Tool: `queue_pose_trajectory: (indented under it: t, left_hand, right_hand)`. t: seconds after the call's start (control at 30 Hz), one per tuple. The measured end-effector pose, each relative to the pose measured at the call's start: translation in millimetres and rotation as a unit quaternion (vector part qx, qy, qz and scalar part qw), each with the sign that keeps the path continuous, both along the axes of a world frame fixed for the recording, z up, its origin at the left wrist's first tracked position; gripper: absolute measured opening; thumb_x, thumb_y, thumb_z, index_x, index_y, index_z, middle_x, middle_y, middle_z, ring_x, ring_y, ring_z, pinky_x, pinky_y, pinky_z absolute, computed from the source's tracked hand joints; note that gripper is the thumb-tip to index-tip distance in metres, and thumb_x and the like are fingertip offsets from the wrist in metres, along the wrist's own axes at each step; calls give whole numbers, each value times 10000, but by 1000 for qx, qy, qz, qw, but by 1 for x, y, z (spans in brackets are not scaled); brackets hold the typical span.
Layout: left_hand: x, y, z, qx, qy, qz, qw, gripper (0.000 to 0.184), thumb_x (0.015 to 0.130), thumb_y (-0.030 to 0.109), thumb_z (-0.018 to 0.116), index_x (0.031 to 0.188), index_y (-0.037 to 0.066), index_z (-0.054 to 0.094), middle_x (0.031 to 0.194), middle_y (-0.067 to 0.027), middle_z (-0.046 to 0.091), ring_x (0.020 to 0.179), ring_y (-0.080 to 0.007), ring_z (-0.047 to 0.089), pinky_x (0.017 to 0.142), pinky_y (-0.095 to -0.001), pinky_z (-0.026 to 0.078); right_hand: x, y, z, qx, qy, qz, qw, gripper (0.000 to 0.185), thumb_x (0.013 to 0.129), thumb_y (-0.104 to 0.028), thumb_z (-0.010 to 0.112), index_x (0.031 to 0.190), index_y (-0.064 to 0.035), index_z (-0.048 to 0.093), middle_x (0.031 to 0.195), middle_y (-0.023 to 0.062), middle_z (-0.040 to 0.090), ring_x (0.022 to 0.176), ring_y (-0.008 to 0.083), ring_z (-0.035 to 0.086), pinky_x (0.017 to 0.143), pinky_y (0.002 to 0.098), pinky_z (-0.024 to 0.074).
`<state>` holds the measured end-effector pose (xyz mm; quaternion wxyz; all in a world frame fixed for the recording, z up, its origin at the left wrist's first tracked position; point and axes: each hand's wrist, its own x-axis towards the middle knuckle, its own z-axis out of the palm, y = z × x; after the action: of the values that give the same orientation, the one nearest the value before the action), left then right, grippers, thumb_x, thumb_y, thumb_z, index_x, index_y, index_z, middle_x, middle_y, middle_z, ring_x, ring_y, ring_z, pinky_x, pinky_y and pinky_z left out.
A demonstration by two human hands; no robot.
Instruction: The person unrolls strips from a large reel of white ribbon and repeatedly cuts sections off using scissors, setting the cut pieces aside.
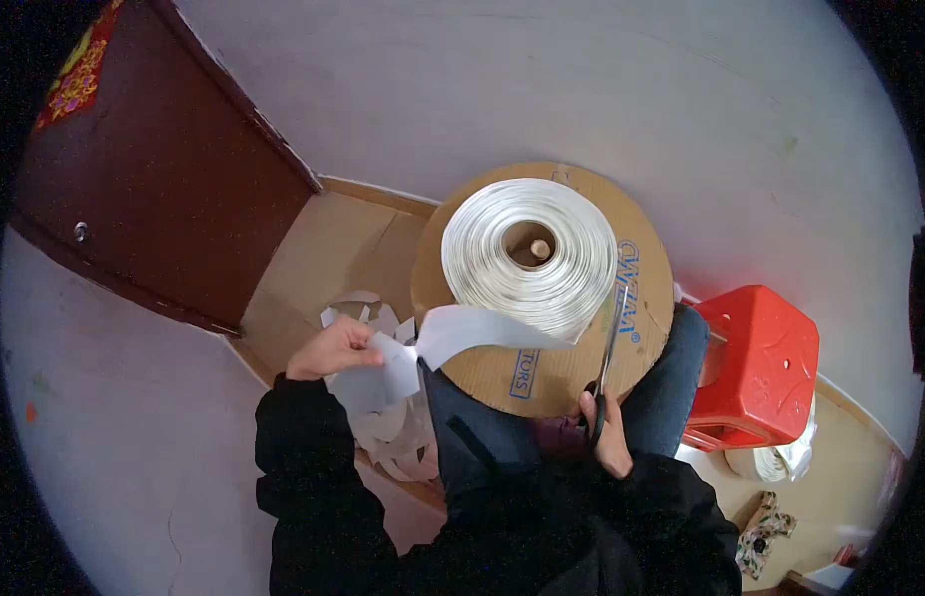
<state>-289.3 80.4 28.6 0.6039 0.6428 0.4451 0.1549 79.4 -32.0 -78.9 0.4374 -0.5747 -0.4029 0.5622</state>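
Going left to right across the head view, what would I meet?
Brown door → left hand pinching a white strip → large white roll → right hand holding scissors → red stool.

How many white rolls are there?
2: one roll on the cardboard disc, another roll on the floor, partly hidden by the red stool. More may be hidden.

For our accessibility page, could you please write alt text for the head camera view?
A person's left hand holds a white strip coming off a roll, while the right hand holds scissors. The roll rests on a round cardboard disc over the person's lap; a red stool stands at right.
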Motion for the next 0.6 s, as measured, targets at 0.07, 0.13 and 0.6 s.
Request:
queue_pose_trajectory:
  t: [0.07, 0.13, 0.6]
  left_hand:
    - [35, 5, 10, 41, -95, -10, 995, 160, 756, 150, 625, 777, -7, 599, 637, 8, 509, 529, -72, 389, 521, -173, 332]
    - [77, 20, -2, 74, -92, -36, 992, 179, 761, 179, 627, 691, 24, 573, 581, 24, 470, 498, -61, 374, 467, -175, 312]
    - [159, 30, -64, 117, -34, 292, 948, 222, 779, 146, 599, 616, -1, 562, 515, 36, 442, 452, -32, 342, 397, -169, 275]
  right_hand:
    - [0, -1, 3, 9, 24, 3, 1000, 294, 879, -334, 462, 875, -41, 441, 681, 54, 487, 611, 137, 448, 585, 241, 364]
    - [-2, -2, 7, 27, 82, 17, 996, 294, 875, -324, 479, 900, -34, 438, 714, 49, 490, 636, 136, 444, 611, 240, 368]
    - [-14, -30, 2, -76, 103, 222, 967, 395, 868, -423, 459, 903, -32, 420, 719, 53, 485, 642, 135, 445, 609, 236, 371]
